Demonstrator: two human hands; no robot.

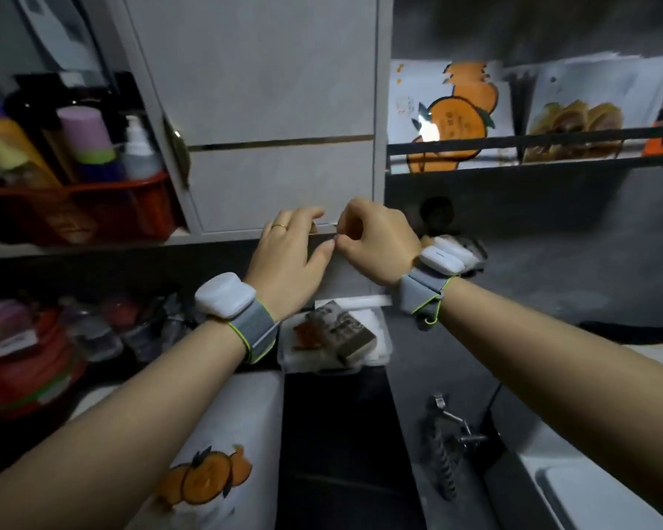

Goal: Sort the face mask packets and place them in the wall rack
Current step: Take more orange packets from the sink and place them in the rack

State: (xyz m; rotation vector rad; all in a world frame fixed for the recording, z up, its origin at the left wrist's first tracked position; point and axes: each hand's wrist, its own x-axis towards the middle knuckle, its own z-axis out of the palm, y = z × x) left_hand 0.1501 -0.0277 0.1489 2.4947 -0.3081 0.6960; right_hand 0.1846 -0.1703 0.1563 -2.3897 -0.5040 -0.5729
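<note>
**mistyq:** ok so where's the packet at right now? can't tell from the thumbnail

**rackfan:** dead centre, held up in front of the white cabinet (265, 109). It's the plain grey packet (341, 273), and both hands have its top edge. The left hand (288, 254) has its fingers curled over the top with the thumb in front. The right hand (376, 242) is bunched up and pinching the same edge, right beside the left thumb. So both are clamped on it, thumbs nearly touching.

**mistyq:** and the rack?

**rackfan:** the wall rack (513, 147) is the black rail thing up on the right, above and well apart from the hands. It's already got stuff standing in it. The orange-print packets (456, 109) are at its left end and a yellow-print packet (578, 116) is next to them. There's something orange at the far right but it's too cut off to name.

**mistyq:** any more lying around?

**rackfan:** yep. One loose orange packet (207, 480) lies flat at the bottom, partly under the left forearm. There's also a clear tray (379, 350) just below the hands with a small stack in it, too blurry to read. The tray sits on the grey worktop (410, 380), and there's a metal tap (448, 426) further right.

**mistyq:** left side?

**rackfan:** a red basket (73, 208) full of bottles on a shelf, and a red tub (27, 361) underneath it. Both wrists wear grey bands with white pods on them.
</note>
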